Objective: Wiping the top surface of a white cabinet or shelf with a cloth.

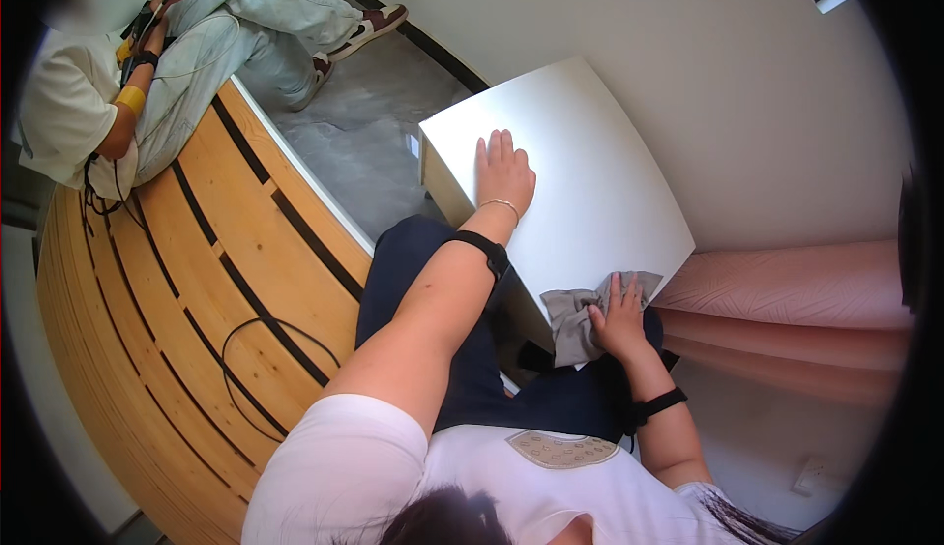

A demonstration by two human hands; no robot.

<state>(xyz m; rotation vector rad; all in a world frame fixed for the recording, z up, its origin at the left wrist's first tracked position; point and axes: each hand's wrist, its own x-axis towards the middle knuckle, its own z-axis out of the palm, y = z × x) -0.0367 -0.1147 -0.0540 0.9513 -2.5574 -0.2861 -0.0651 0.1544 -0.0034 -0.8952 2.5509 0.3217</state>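
My left hand (504,173) lies flat on the far left part of a white tabletop (580,167), fingers stretched out, with nothing in it. Near the right front corner, a crumpled grey cloth (572,324) partly hangs over the table's near edge. My right hand (621,324) rests on top of this cloth, its fingers extended and the thumb apart, pressing it against the top. Part of the cloth is hidden under that palm.
Slatted wooden bench (246,240) at left, with a thin black cable (228,348) on it. Another person (74,103) sits at its far end, a phone-like device in hand. A white wall stands behind the table; pink fabric (787,289) lies to the right.
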